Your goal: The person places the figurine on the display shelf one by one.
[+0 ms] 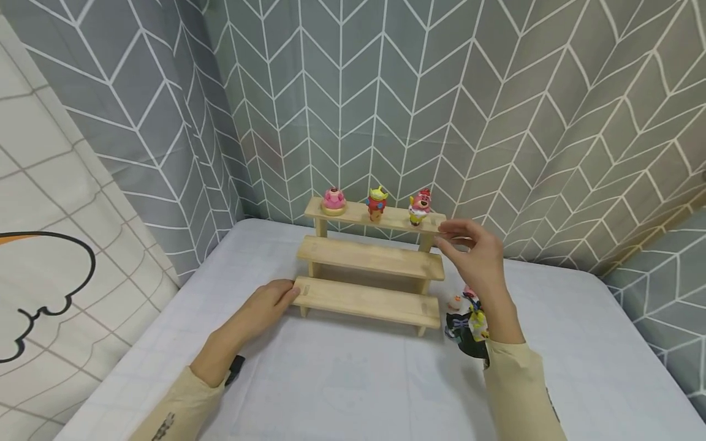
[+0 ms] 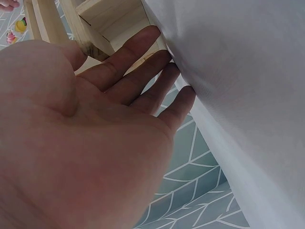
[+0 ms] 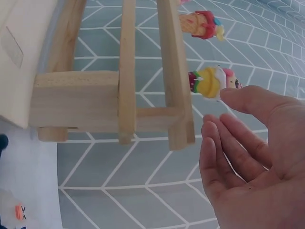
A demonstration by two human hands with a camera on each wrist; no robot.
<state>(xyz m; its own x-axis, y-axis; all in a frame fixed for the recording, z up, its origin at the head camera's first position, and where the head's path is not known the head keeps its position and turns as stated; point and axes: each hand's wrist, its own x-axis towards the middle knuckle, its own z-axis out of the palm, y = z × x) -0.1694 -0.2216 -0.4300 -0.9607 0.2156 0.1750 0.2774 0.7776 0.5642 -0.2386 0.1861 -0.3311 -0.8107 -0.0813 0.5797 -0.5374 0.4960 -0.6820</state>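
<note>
Beige cloth covers both forearms, and beyond the right sleeve the right hand sits just beside the right end of the top shelf, its thumb parted from loosely bent fingers with nothing held between them. The left hand lies at the left end of the bottom shelf, touching the wood; seen from the left wrist, its fingers are extended and slightly spread, close to the white cloth. How hard it presses cannot be told. Both shelves belong to a pale wooden stand of three steps, the middle shelf bare wood between them. Along the top step stand three figurines, apart from one another: a pink one on the left, a green-headed one on an ice-cream cone in the middle, and a pink bear in yellow and white nearest the right hand. Right of the stand, a small cluster of colourful pieces lies on the cloth, partly hidden by the right forearm. Grey curtain with white herringbone lines hangs behind.
</note>
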